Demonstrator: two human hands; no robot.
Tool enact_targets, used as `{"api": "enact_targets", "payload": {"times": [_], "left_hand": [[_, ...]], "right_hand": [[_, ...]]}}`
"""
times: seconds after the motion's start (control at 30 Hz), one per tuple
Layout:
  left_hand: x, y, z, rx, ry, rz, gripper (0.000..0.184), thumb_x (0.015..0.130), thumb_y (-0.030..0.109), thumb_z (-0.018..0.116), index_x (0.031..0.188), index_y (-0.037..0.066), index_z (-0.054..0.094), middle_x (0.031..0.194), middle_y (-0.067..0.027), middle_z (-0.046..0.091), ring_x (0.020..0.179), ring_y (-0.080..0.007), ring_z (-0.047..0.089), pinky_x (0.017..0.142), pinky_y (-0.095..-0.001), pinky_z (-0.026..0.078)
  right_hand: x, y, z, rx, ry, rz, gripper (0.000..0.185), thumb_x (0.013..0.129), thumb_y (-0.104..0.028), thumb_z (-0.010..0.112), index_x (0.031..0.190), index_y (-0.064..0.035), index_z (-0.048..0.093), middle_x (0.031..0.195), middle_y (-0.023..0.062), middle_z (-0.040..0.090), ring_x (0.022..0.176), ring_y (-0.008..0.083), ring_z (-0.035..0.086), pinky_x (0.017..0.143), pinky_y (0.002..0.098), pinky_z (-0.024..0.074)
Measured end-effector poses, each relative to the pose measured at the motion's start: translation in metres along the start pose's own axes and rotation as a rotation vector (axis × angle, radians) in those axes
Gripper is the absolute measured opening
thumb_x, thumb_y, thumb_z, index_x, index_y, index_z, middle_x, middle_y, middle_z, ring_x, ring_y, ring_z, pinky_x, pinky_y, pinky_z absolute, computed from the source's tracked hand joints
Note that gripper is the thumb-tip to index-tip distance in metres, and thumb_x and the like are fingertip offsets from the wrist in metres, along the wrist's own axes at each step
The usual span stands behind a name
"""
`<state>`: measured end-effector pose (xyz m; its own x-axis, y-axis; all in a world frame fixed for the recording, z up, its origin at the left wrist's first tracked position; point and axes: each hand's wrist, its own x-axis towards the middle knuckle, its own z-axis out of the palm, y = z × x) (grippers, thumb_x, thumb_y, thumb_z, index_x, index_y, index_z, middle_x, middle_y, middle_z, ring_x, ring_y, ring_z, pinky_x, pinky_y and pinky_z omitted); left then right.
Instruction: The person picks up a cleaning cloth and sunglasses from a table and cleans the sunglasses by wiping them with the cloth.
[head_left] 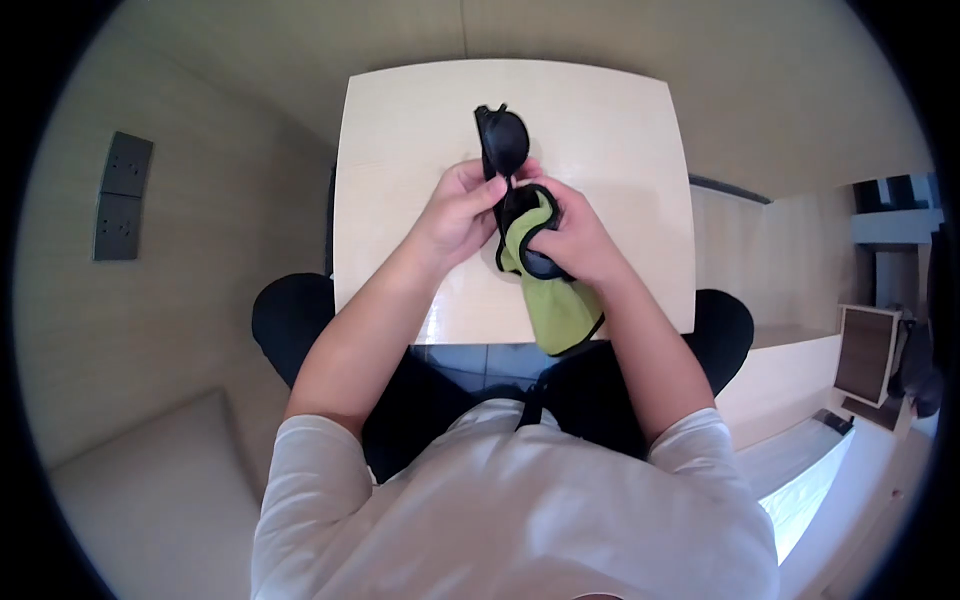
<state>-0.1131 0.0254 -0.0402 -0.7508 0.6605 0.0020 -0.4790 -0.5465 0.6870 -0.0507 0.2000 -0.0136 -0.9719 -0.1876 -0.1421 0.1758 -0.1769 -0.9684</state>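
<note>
Green in right hand (578, 238): black-edged cloth (562, 314), gripped narrowly around the lower half of the sunglasses (509, 143); from here I can't quite tell how it wraps.
Left hand (456, 212): pinching the sunglasses mid-frame.
Light touch: I'd brace the frame, pressing gently so nothing twists.
Pale worktop (395, 130): below the raised sunglasses.

- A plain white T-shirt (520, 510), loosely cut, with soft creases across the front
- Short left sleeve (315, 455) and right sleeve (695, 440), both white with a straight hem
- Black trousers (722, 325), covering both knees
- A narrow dark strip (530, 410) at the waist, its kind unclear
- Bare forearms (375, 315) below the sleeves
</note>
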Motion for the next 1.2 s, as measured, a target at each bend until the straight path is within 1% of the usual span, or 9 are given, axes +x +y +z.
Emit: {"api": "enact_targets", "payload": {"times": [0.2, 0.37, 0.47, 0.6, 0.77, 0.93, 1.0, 1.03, 1.2], "left_hand": [[-0.002, 0.005, 0.000, 0.146, -0.055, -0.040, 0.055, 0.091, 0.032, 0.073, 0.127, -0.006, 0.057, 0.127, -0.0148, 0.063, 0.116, -0.0226, 0.062, 0.102, -0.0371, 0.050], [0.002, 0.002, 0.003, 0.133, -0.078, -0.046, 0.056, 0.093, 0.032, 0.069, 0.131, -0.006, 0.054, 0.131, -0.0165, 0.060, 0.121, -0.0251, 0.059, 0.106, -0.0390, 0.047], [0.006, 0.002, -0.007, 0.016, -0.126, 0.016, 0.054, 0.093, 0.030, 0.067, 0.132, -0.005, 0.053, 0.134, -0.0181, 0.057, 0.130, -0.0299, 0.052, 0.111, -0.0433, 0.041], [0.004, 0.000, -0.008, 0.016, -0.039, 0.074, 0.054, 0.091, 0.027, 0.071, 0.131, -0.004, 0.054, 0.134, -0.0147, 0.058, 0.131, -0.0325, 0.051, 0.112, -0.0459, 0.041], [0.005, 0.000, -0.012, 0.030, 0.012, 0.033, 0.051, 0.091, 0.027, 0.073, 0.130, -0.001, 0.056, 0.132, -0.0148, 0.059, 0.128, -0.0290, 0.054, 0.109, -0.0440, 0.044], [0.006, -0.001, -0.002, 0.182, -0.045, -0.027, 0.056, 0.087, 0.032, 0.077, 0.127, -0.003, 0.058, 0.128, -0.0154, 0.062, 0.116, -0.0233, 0.062, 0.103, -0.0384, 0.050], [0.007, -0.002, -0.002, 0.167, -0.074, -0.034, 0.053, 0.087, 0.033, 0.077, 0.124, -0.002, 0.060, 0.130, -0.0162, 0.062, 0.115, -0.0228, 0.062, 0.104, -0.0386, 0.049], [0.006, -0.004, -0.004, 0.159, -0.051, -0.025, 0.050, 0.088, 0.033, 0.076, 0.121, -0.002, 0.061, 0.130, -0.0170, 0.061, 0.116, -0.0232, 0.061, 0.105, -0.0391, 0.048], [0.006, -0.004, -0.003, 0.106, 0.009, -0.010, 0.034, 0.091, 0.030, 0.073, 0.108, 0.002, 0.062, 0.132, -0.0180, 0.059, 0.121, -0.0265, 0.058, 0.107, -0.0423, 0.046]], "right_hand": [[0.001, -0.008, 0.024, -0.372, 0.072, -0.033, 0.030, 0.071, -0.008, 0.074, 0.098, 0.0003, 0.064, 0.086, 0.0089, 0.065, 0.085, 0.0162, 0.063, 0.081, 0.0306, 0.0505], [0.005, 0.014, 0.014, -0.260, 0.179, -0.162, 0.013, 0.092, -0.002, 0.055, 0.099, 0.0025, 0.065, 0.085, 0.0088, 0.066, 0.079, 0.0152, 0.062, 0.076, 0.0325, 0.0510], [0.009, 0.015, 0.005, -0.001, 0.159, 0.030, 0.017, 0.096, -0.001, 0.050, 0.105, 0.0026, 0.065, 0.087, 0.0078, 0.066, 0.081, 0.0148, 0.062, 0.078, 0.0314, 0.0508], [0.005, 0.007, 0.000, -0.066, 0.043, -0.017, 0.023, 0.097, 0.001, 0.047, 0.114, 0.0026, 0.062, 0.098, 0.0077, 0.067, 0.091, 0.0139, 0.063, 0.083, 0.0307, 0.0514], [0.010, 0.013, -0.002, -0.119, -0.054, -0.091, 0.037, 0.077, 0.002, 0.072, 0.112, 0.0012, 0.061, 0.100, 0.0080, 0.066, 0.095, 0.0162, 0.064, 0.086, 0.0308, 0.0513], [0.003, 0.009, 0.010, -0.352, 0.061, -0.155, 0.037, 0.073, -0.004, 0.078, 0.106, 0.0019, 0.063, 0.094, 0.0087, 0.066, 0.090, 0.0167, 0.065, 0.083, 0.0307, 0.0521], [0.002, 0.008, 0.010, -0.241, 0.107, -0.090, 0.030, 0.076, -0.005, 0.077, 0.102, 0.0027, 0.065, 0.093, 0.0083, 0.067, 0.089, 0.0146, 0.064, 0.082, 0.0304, 0.0523], [0.001, 0.003, 0.008, -0.223, 0.089, -0.038, 0.019, 0.085, -0.005, 0.070, 0.101, 0.0031, 0.066, 0.093, 0.0085, 0.067, 0.090, 0.0126, 0.063, 0.082, 0.0296, 0.0514], [0.005, 0.014, 0.003, -0.125, 0.135, -0.124, 0.017, 0.097, -0.002, 0.054, 0.109, 0.0031, 0.066, 0.098, 0.0090, 0.068, 0.091, 0.0129, 0.062, 0.085, 0.0290, 0.0497]]}}
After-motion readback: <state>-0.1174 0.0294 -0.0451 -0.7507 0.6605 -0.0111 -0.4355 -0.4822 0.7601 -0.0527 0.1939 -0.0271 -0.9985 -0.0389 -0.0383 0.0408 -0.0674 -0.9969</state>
